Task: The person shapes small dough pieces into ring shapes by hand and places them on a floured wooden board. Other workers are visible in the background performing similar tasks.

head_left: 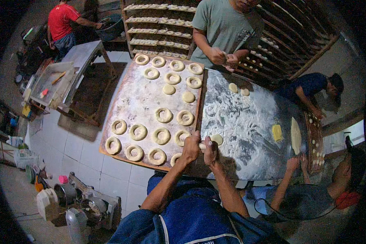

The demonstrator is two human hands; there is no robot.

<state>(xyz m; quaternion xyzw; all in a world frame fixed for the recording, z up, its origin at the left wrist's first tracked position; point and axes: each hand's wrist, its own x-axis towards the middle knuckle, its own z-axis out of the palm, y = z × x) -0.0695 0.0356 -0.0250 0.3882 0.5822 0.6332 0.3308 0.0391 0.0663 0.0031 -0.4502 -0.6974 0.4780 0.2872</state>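
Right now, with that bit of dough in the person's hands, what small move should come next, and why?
I'd probably ease the dough piece into a ring, if it has no hole yet. The left fingers and right fingers hold it, hiding much of its shape, and the floury board on the left carries mostly dough rings.
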